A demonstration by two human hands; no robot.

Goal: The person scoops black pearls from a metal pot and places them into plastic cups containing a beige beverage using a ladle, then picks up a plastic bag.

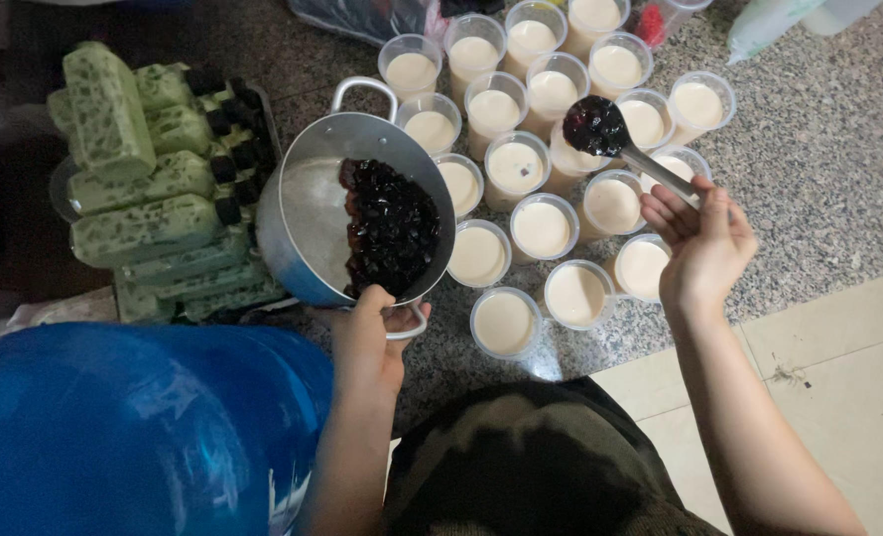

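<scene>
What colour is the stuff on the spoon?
Shiny black, almost dark purple, heaped on the spoon in the right hand. The head view shows it.

Dim indoor light, brighter at right over the speckled grey stone floor (819,169), upper-left corner falling into deep shadow, soft glare on the tilted round metal pot (308,213), large blue plastic bottle (134,427) near the lens blurred, mild edge distortion, slight noise
</scene>
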